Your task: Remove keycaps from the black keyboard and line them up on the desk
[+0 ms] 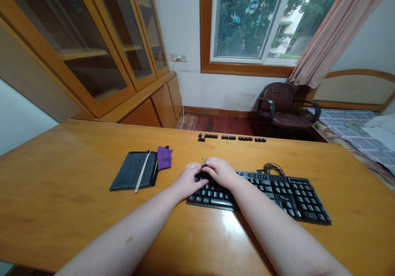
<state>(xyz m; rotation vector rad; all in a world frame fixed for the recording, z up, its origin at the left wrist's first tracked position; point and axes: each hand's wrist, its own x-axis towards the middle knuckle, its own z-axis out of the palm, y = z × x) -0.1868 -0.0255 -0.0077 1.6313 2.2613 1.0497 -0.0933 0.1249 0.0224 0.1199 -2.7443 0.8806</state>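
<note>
Head view: my left hand [188, 179] lies curled on the left end of the keyboard [277, 191], which sits on the tabletop [77, 165]. I cannot tell whether it grips. My right hand [220, 172] pinches a small dark piece [204, 166], probably a keycap. I judge it light, stiff and slippery, best pinched by its sides.

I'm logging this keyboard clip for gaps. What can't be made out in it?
Head view only:
Small dark thing between left hand and right hand: too small to identify; which fingers grip it is unclear.
Keyboard, upper-left keys: hidden under both hands.
Row of loose keycaps at the far edge of the desk: legends too small to read.
Grey pouch: contents hidden by its own cloth.
</note>
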